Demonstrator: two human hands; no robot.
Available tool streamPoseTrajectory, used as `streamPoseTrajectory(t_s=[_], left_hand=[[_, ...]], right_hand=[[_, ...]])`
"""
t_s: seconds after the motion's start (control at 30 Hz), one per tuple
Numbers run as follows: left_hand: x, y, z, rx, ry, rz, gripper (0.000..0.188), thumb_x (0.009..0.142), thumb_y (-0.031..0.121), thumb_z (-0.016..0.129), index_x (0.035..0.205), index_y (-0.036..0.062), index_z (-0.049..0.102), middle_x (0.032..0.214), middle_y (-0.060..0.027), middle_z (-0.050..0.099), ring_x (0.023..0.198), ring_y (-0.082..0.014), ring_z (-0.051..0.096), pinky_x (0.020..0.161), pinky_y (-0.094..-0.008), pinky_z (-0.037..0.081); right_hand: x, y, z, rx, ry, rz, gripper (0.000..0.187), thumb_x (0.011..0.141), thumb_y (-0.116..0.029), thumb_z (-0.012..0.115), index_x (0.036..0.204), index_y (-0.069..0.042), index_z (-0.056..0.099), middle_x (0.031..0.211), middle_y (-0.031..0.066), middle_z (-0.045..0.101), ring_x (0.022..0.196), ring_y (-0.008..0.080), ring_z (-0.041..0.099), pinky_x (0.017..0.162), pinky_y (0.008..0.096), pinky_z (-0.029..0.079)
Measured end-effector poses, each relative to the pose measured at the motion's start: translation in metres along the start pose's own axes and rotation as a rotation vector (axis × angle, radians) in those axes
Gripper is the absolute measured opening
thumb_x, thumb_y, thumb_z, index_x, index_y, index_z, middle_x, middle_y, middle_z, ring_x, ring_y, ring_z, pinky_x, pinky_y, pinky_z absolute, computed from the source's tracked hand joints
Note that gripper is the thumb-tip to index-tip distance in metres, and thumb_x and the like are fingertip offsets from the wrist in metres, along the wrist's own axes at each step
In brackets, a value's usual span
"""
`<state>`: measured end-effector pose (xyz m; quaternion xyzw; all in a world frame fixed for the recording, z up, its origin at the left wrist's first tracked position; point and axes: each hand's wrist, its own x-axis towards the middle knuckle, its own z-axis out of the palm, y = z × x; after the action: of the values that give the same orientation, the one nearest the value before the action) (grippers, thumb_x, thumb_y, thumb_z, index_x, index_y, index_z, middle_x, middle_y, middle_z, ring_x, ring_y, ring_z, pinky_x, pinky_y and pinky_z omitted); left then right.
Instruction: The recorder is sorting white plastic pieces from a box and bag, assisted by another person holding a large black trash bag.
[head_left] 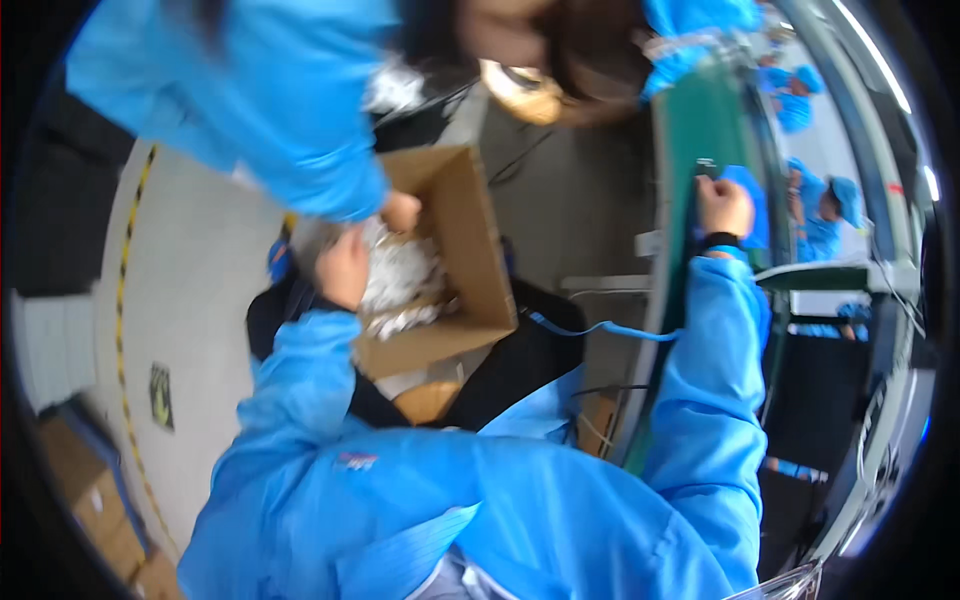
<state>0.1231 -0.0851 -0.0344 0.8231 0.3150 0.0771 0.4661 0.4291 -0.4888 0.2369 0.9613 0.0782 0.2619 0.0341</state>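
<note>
An open cardboard box (478, 250) sits before me between my legs, holding a heap of white and silvery crumpled pieces (405, 275). My left hand (345, 268) is at the box's left rim, beside a blurred grey shape (312, 242); its fingers are smeared, so their grip is unclear. Out to the right, my right hand (725, 208) is closed above the green conveyor belt (690, 125). A small dark piece (706, 167) shows at its fingertips, its kind not clear. Just beside that hand lies a flat blue thing (745, 190).
Another person in a blue sleeve (270, 120) leans in from the far left, with a hand (402, 212) inside the box. A blue cord (610, 328) runs toward the conveyor. Cardboard boxes (100, 490) stand at the lower left. More people (820, 210) work beyond the conveyor.
</note>
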Motion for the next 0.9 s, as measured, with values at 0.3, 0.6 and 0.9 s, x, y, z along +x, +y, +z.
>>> streamPoseTrajectory(t_s=[0.3,0.6,0.9], left_hand=[[-0.014,0.012,0.000,0.618,-0.048,0.192,0.029,0.091,0.026,0.046,0.092,0.0073,0.069,0.106,-0.0105,0.063,0.126,-0.0371,0.033,0.097,-0.0735,0.007],[-0.035,-0.001,0.000,0.562,-0.028,0.089,0.035,0.077,0.013,0.061,0.112,0.0068,0.058,0.136,-0.0117,0.040,0.136,-0.0408,0.017,0.098,-0.0738,0.011],[-0.049,-0.002,0.020,0.167,0.228,-0.064,0.082,0.063,-0.007,0.062,0.135,-0.0003,0.023,0.145,-0.0242,0.018,0.119,-0.0474,0.041,0.094,-0.0456,0.042]], right_hand=[[-0.110,-0.212,-0.034,0.302,-0.730,-0.714,0.022,0.076,-0.020,0.055,0.074,-0.002,0.067,0.071,0.0203,0.063,0.066,0.0375,0.061,0.062,0.0418,0.051],[-0.266,-0.216,0.101,0.175,-1.398,-1.013,0.025,0.078,-0.026,0.054,0.082,-0.005,0.067,0.083,0.0191,0.065,0.085,0.0363,0.062,0.078,0.0451,0.048],[-0.450,-0.181,0.295,-0.307,-1.348,-1.969,0.024,0.084,-0.021,0.051,0.094,-0.011,0.071,0.099,0.0134,0.068,0.094,0.0294,0.065,0.079,0.0445,0.052]])
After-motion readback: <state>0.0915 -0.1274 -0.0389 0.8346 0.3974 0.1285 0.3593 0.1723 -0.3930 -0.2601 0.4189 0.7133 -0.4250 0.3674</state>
